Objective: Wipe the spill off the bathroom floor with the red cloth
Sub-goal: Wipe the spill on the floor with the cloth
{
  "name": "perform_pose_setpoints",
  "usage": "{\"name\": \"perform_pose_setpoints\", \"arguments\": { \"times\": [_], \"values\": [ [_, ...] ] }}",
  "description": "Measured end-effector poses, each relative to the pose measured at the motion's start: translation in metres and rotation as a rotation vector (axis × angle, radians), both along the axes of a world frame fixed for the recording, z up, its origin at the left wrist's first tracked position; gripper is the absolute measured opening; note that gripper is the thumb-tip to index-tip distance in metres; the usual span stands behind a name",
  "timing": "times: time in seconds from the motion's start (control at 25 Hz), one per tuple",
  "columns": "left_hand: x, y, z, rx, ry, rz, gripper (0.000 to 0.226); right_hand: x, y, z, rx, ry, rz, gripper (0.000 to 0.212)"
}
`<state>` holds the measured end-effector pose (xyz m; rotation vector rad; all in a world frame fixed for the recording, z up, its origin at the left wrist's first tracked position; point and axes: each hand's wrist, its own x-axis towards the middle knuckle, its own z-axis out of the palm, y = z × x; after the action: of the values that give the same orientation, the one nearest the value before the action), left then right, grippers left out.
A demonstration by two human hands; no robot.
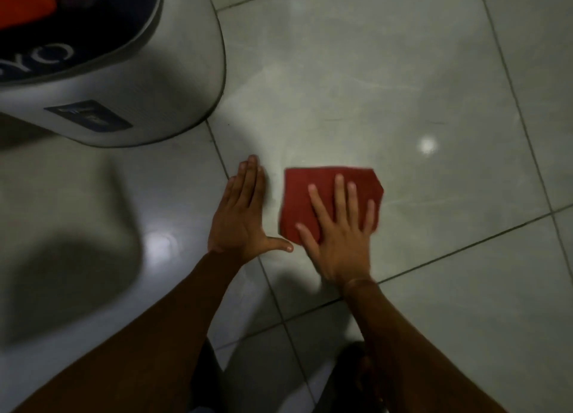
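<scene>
Red cloth (313, 201): folded flat on floor tile (403, 71), under right hand (338, 242), fingers (338, 192) splayed, pressing, pointing far. Left hand (242, 223): flat, empty, just left. Spill indistinct.

Head-worn camera looking steeply down at a tiled floor (403, 71).
Single close, wide view from above; both forearms reach in from the bottom edge.

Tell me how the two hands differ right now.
The right hand lies flat on the red cloth, fingers spread; the left hand rests on bare floor tile beside the cloth, fingers together, thumb stuck out toward it. The right hand looks slightly blurred, the left sharp. Both are open, palm down.
</scene>
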<state>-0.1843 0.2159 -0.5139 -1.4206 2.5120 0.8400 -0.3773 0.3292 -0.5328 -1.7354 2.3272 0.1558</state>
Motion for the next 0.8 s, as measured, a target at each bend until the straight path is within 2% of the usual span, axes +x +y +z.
{"name": "perform_pose_setpoints", "arguments": {
  "times": [0.04,0.12,0.16,0.24,0.28,0.36,0.44,0.48,0.52,0.6,0.64,0.72,0.76,0.8],
  "values": [
    [-0.003,0.000,0.001,0.005,-0.003,0.015,0.166,-0.020,0.022,0.005,-0.008,0.025,-0.078,0.080],
    [-0.002,-0.002,-0.001,0.028,-0.027,0.010,0.167,-0.076,0.012,0.005,-0.021,0.045,-0.343,0.085],
    [-0.001,-0.001,-0.005,0.025,-0.025,0.005,0.167,-0.103,-0.016,0.003,-0.013,0.013,-0.493,0.088],
    [0.000,-0.001,-0.014,0.004,-0.024,0.007,0.167,-0.126,-0.095,-0.006,-0.072,-0.027,-0.657,0.093],
    [0.001,-0.001,-0.014,0.007,-0.033,0.000,0.166,-0.112,-0.130,-0.007,-0.079,-0.023,-0.625,0.091],
    [-0.001,-0.002,-0.013,-0.021,-0.020,-0.005,0.166,-0.056,-0.152,-0.008,-0.103,-0.011,-0.350,0.084],
    [0.000,-0.002,-0.006,0.018,-0.011,0.006,0.167,0.005,-0.096,-0.006,-0.052,-0.050,-0.012,0.080],
    [0.001,-0.002,-0.002,0.032,-0.008,0.000,0.167,0.014,-0.052,-0.001,-0.012,-0.040,0.066,0.081],
    [-0.001,-0.003,0.000,0.024,-0.007,-0.010,0.168,0.002,-0.014,0.001,-0.003,-0.008,0.049,0.081],
    [0.000,-0.010,-0.002,0.024,-0.035,-0.048,0.170,-0.053,0.006,0.005,-0.009,0.023,-0.105,0.082],
    [0.001,-0.012,-0.007,0.010,-0.037,-0.054,0.171,-0.090,-0.010,0.003,0.006,0.022,-0.225,0.084],
    [0.001,-0.016,-0.015,-0.045,-0.033,-0.055,0.172,-0.143,-0.087,0.002,-0.035,-0.039,-0.560,0.086],
    [0.002,-0.015,-0.017,-0.052,-0.028,-0.055,0.171,-0.143,-0.132,0.002,-0.063,-0.052,-0.661,0.087],
    [0.002,-0.015,-0.020,-0.058,-0.015,-0.054,0.170,-0.128,-0.163,0.002,-0.065,-0.023,-0.664,0.085]
  ]
}}
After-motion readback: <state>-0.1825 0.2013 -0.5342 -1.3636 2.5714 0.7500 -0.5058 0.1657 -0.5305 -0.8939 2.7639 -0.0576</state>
